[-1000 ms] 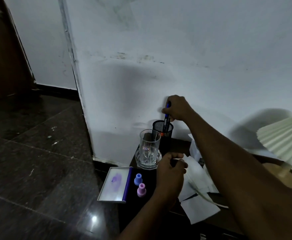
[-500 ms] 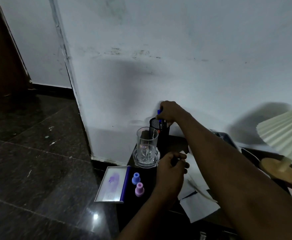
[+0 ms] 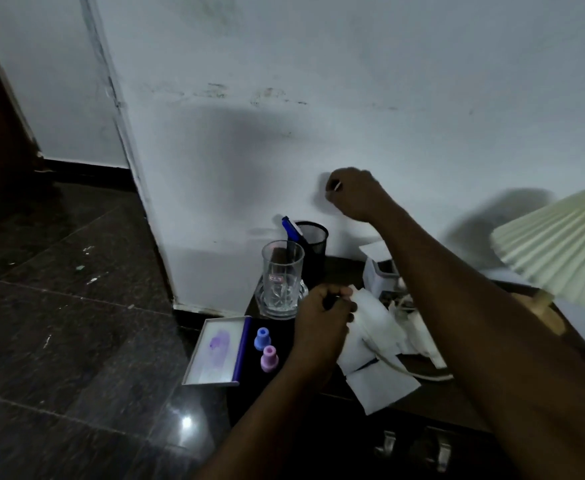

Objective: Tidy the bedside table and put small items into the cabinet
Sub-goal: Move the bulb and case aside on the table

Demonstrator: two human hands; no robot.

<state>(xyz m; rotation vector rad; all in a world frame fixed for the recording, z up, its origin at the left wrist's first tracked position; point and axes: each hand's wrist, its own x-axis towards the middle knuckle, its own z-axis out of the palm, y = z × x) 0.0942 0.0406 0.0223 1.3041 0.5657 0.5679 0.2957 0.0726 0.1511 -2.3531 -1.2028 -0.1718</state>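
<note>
Risen clear of the mesh holder (image 3: 313, 239) where the blue pen (image 3: 289, 227) now stands, our right hand (image 3: 351, 194) curls its fingers on nothing, while our left hand (image 3: 322, 322) grips a dark pen (image 3: 332, 300) above the bedside table (image 3: 450, 400), which we judge goes into that holder next.

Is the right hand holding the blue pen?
No, the blue pen stands in the mesh cup, with the right hand above it, apart.
</note>
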